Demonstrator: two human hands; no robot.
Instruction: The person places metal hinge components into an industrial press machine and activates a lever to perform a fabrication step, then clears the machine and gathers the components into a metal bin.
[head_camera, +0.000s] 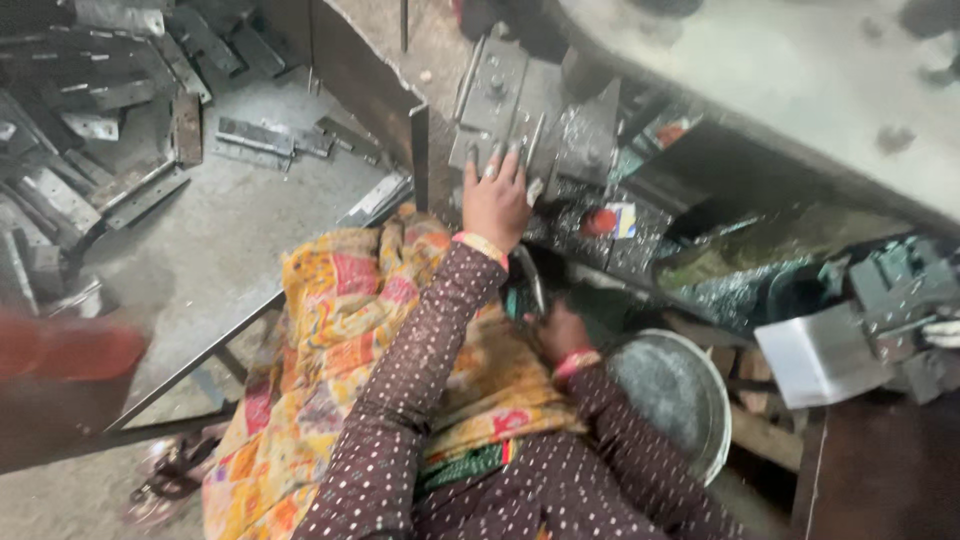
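My left hand (494, 200) reaches forward, its spread fingers lying flat on the near edge of a grey metal plate (500, 95) on a machine bed. A ring shows on one finger and a pink bangle at the wrist. My right hand (560, 332) is lower, in shadow, with its fingers curled at the base of a curved metal bar (532, 283). What lies inside that fist is partly hidden. Both arms wear dark dotted sleeves over a yellow patterned cloth (340, 330) on my lap.
A round metal bowl (680, 395) sits just right of my right hand. Metal shavings (740, 290) and a small red object (600, 221) lie on the machine. Several flat metal strips (90, 110) are piled on the floor at left, beside a steel frame (200, 355). A sandal (170, 475) lies below.
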